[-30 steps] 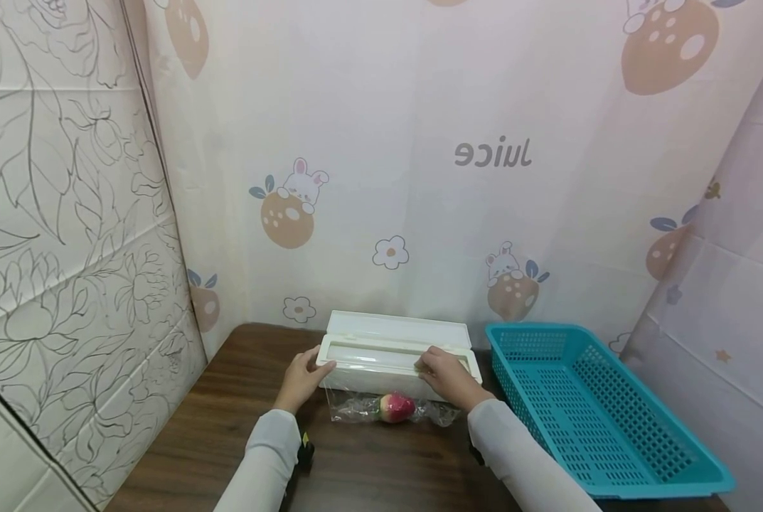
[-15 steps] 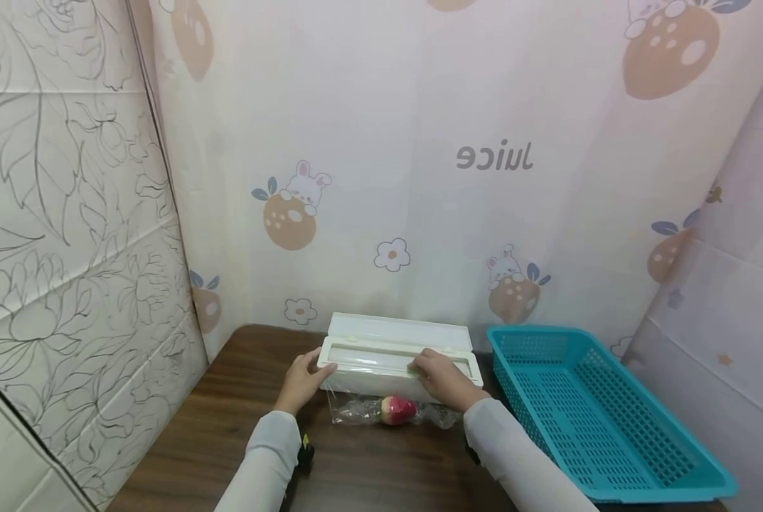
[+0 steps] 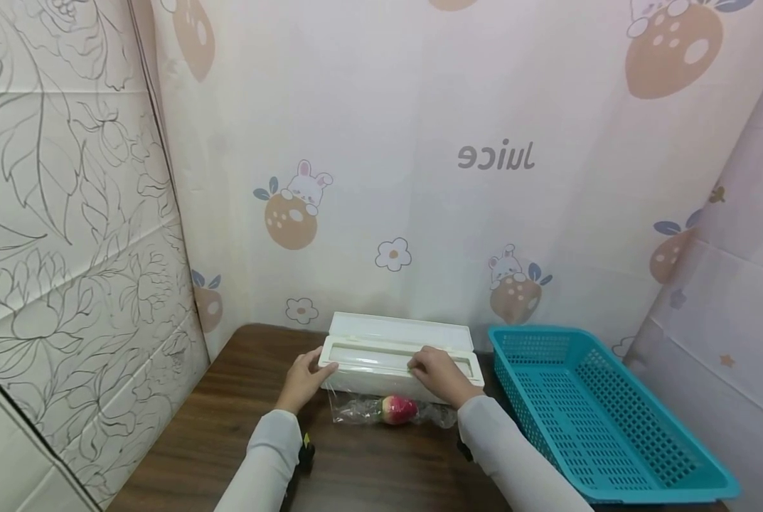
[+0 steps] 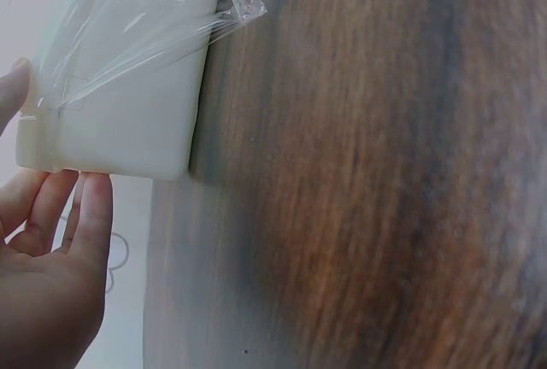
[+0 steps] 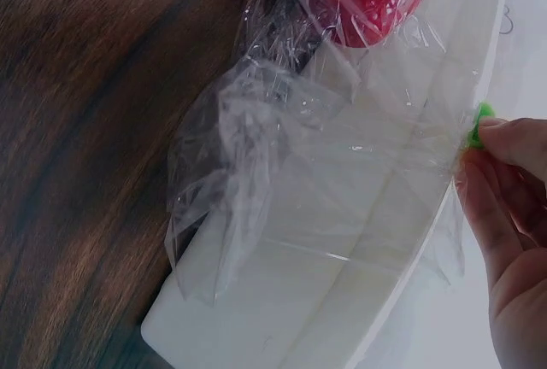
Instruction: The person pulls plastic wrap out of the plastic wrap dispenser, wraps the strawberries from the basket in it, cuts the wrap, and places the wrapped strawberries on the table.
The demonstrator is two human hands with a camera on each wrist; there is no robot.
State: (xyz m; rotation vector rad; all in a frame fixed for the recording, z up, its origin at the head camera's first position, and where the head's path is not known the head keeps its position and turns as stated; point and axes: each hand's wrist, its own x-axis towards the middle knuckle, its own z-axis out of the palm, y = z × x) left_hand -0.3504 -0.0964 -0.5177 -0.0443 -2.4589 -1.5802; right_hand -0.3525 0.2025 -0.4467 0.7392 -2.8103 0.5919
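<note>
A white cling film dispenser (image 3: pixel 362 382) lies lengthwise near the back of the table, its lid (image 3: pixel 400 330) tipped back. My left hand (image 3: pixel 301 381) holds its left end, thumb at the front top edge and fingertips against the end. With thumb and fingers, my right hand (image 3: pixel 444 375) pinches a small green slide cutter (image 5: pixel 480 125) on the dispenser's front edge, right of the middle. Clear cling film (image 5: pixel 359 143) hangs from that edge down the front onto the table. A red fruit (image 3: pixel 399 409) with a pale left end lies covered by the crumpled film.
A teal plastic basket (image 3: pixel 665 493) with perforated walls stands to the right of the dispenser. Behind the dark wooden table (image 3: pixel 227 419) hangs a printed curtain (image 3: pixel 387 178). Black wrist gear (image 3: pixel 305 455) sits below the left sleeve.
My right hand has slid slightly left along the dispenser's front edge, mostly in the first half second. The left hand keeps its place on the dispenser, and the fruit stays put.
</note>
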